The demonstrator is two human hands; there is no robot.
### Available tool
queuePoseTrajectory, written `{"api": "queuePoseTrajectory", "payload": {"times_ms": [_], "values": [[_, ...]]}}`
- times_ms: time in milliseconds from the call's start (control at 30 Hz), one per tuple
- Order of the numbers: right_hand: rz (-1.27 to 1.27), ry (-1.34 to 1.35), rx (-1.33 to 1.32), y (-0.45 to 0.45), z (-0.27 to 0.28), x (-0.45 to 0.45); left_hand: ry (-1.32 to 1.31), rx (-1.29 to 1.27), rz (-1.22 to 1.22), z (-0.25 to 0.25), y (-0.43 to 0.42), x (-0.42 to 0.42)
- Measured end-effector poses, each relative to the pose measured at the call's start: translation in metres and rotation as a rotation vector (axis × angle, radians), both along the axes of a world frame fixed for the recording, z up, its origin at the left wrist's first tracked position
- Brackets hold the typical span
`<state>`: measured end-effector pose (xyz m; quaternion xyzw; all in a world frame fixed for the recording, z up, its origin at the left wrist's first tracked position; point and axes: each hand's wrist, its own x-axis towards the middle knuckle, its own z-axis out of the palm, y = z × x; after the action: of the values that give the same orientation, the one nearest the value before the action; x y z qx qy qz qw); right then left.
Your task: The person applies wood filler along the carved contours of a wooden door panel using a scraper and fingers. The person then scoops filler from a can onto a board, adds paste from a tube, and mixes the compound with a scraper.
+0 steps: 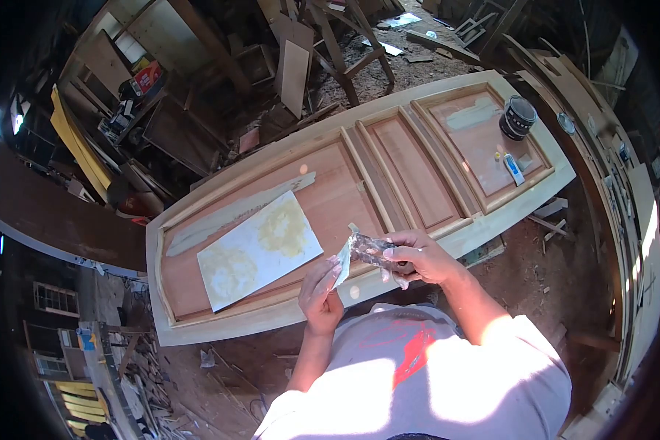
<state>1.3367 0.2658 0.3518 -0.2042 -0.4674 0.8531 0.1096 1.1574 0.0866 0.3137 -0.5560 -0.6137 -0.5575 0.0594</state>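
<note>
My left hand (323,295) pinches a thin, pale, putty-smeared spreader (343,262) held on edge. My right hand (424,257) grips a dark putty knife (370,249) crusted with pale filler, its end against or very near the spreader. Both hands are above the near edge of a panelled wooden door (337,194) lying flat. Left of them, a white board (271,249) with two yellowish putty patches rests on the door's large panel. A long greyish filler streak (235,214) runs behind the board.
On the door's far right panel are a dark can (517,117), a blue and white tube (514,169), a small yellowish cap (498,156) and another filler patch (473,115). Long planks (601,169) line the right side. A wooden trestle (348,44) stands behind the door.
</note>
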Motion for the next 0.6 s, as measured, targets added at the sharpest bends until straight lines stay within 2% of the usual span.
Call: {"api": "queuePoseTrajectory", "payload": {"times_ms": [367,533,567,600], "values": [[0.055,0.004,-0.023,-0.003,0.009,0.006,0.003,-0.039,0.075,-0.015,0.008,0.004],[0.268,0.097,-0.007,-0.032,0.041,0.004,0.150,-0.394,-0.026,-0.058,0.005,0.014],[0.266,0.108,0.050,-0.035,0.049,0.006,0.088,-0.404,-0.081,-0.096,0.003,0.004],[0.261,0.123,0.109,-0.036,0.055,0.007,0.003,-0.359,-0.002,-0.089,0.003,0.002]]}}
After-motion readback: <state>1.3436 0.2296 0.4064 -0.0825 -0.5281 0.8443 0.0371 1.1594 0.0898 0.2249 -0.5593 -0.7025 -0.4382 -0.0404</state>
